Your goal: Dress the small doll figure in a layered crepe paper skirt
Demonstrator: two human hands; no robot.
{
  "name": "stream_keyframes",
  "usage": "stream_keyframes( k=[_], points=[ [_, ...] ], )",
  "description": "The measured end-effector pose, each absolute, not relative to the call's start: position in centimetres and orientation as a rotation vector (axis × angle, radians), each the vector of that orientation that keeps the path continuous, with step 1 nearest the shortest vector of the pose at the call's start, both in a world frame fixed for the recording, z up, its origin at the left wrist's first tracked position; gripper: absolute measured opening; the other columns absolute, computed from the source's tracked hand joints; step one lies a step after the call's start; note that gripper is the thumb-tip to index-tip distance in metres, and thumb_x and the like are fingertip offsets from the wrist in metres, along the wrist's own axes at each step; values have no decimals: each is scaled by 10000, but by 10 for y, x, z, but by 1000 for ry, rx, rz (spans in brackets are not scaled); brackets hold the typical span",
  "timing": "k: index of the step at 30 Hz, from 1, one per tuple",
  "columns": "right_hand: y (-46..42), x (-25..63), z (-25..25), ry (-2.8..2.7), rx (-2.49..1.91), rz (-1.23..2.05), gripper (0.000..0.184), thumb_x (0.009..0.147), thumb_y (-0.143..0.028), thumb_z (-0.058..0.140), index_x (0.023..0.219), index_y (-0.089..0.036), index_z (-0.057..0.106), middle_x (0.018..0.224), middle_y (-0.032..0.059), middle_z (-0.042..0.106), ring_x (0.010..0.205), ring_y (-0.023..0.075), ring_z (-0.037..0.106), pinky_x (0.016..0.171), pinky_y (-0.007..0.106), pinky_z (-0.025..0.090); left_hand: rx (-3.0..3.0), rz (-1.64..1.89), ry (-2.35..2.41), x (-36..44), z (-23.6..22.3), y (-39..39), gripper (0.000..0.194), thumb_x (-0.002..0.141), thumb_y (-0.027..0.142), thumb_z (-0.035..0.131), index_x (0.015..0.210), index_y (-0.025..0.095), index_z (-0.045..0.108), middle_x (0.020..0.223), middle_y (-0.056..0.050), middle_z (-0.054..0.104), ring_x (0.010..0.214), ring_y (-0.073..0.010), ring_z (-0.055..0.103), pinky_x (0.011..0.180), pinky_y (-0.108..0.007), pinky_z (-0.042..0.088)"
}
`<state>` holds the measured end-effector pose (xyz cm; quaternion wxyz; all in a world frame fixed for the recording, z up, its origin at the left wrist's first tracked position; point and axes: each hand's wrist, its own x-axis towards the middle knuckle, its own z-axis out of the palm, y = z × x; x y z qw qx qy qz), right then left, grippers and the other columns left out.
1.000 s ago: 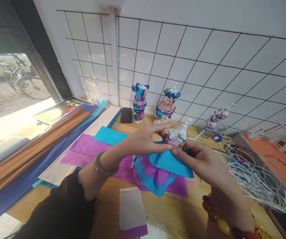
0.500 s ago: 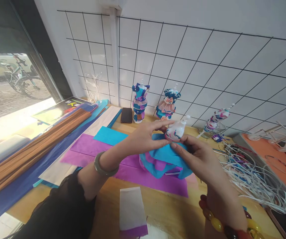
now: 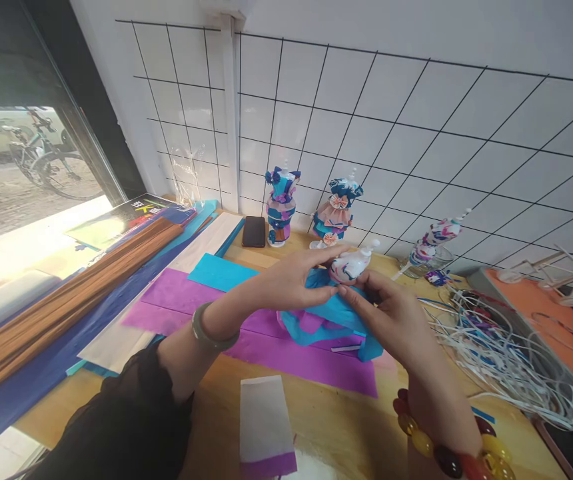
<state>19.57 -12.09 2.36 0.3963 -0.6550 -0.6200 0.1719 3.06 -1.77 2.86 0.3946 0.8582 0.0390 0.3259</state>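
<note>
A small white dress form (image 3: pixel 350 267), marbled in pink and blue, tilts between my hands with its knobbed top toward the wall. Around its waist is a gathered blue crepe paper skirt (image 3: pixel 334 310), with purple paper showing at its lower edge. My left hand (image 3: pixel 294 280) is closed round the left side of the waist, thumb in front and fingers behind. From the right, my right hand (image 3: pixel 391 307) pinches the skirt's top edge at the waist with thumb and fingers. Purple crepe paper (image 3: pixel 306 363) lies flat beneath. My hands hide part of the skirt.
Two dressed forms (image 3: pixel 280 207) and a phone (image 3: pixel 253 232) stand or lie by the wall. A marbled form (image 3: pixel 434 240) leans in a glass at right, near tangled white strips (image 3: pixel 501 353). Paper rolls (image 3: pixel 81 293) fill the left. A pale paper piece (image 3: pixel 264 417) lies in front.
The dress form's top has dipped slightly lower, and the skirt's front has shifted and folded differently. My right hand and wrist have moved a little left. Both hands keep their hold.
</note>
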Motion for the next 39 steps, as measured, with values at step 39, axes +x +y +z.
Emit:
stream_keyframes(
  k=[39],
  points=[
    [-123, 198, 25, -1556, -1697, 433, 246, 814, -440, 590, 800, -209, 672, 701, 25, 648, 604, 151, 561, 481, 253, 409, 1917, 753, 201, 35, 26, -16, 631, 737, 87, 572, 1340, 235, 461, 1361, -88, 496, 1173, -212, 522, 962, -353, 451]
  ],
)
